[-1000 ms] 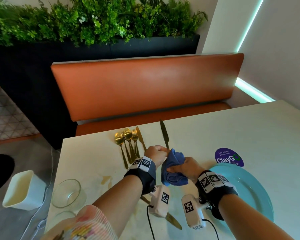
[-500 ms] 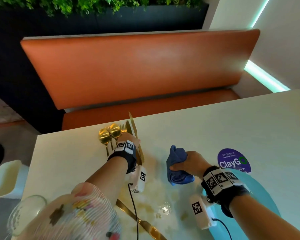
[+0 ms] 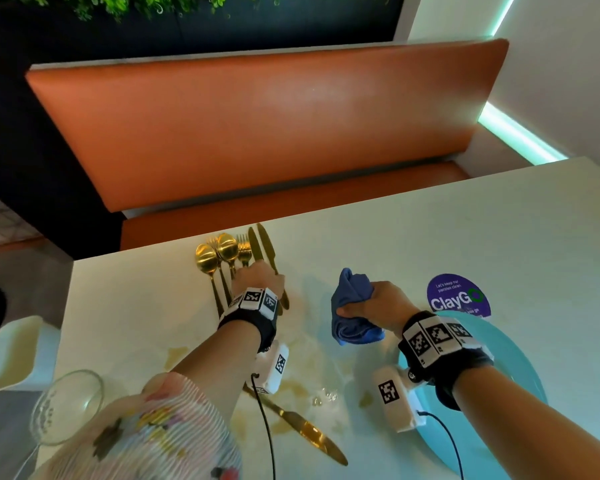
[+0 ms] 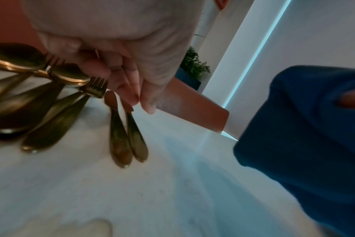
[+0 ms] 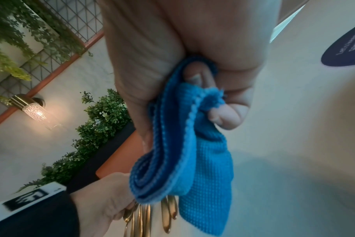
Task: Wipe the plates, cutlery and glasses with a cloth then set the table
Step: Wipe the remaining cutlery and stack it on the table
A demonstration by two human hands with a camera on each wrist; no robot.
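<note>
**Blue cloth in one hand, gold cutlery under the other**

The fingers (image 5: 225, 117) of the right hand (image 3: 378, 303) are curled tight round a folded blue cloth (image 3: 352, 310), a knitted, waffle-textured microfibre whose layered edges hang below the fist, clear of the pale, smooth worktop (image 3: 430, 237). The left hand (image 3: 257, 277) reaches over a row of gold-coloured cutlery; its fingers (image 4: 130, 89) point down, close together and lightly bent, their tips just above the necks of two table knives (image 3: 262, 247) lying side by side. Whether they touch the metal cannot be told.

Just left of the knives lie forks (image 3: 244, 249) and two polished oval spoons (image 3: 217, 251), bowls toward the far edge of the worktop, handles toward the person. A further gold knife (image 3: 309, 431) lies alone and slantwise near the front edge, partly under the left forearm, among yellowish stains and small wet spots. A round turquoise plate (image 3: 520, 382) sits at the right, partly covered by the right wrist, with a purple circular "ClayGo" sticker (image 3: 459, 294) just beyond it. A clear glass (image 3: 68, 407) stands at the front left corner, behind a floral pleated sleeve (image 3: 160, 438).

Past the worktop runs an orange padded bench (image 3: 267, 123), backed by a dark planter with green foliage (image 3: 118, 3). A white chair (image 3: 16, 351) stands at the left.
</note>
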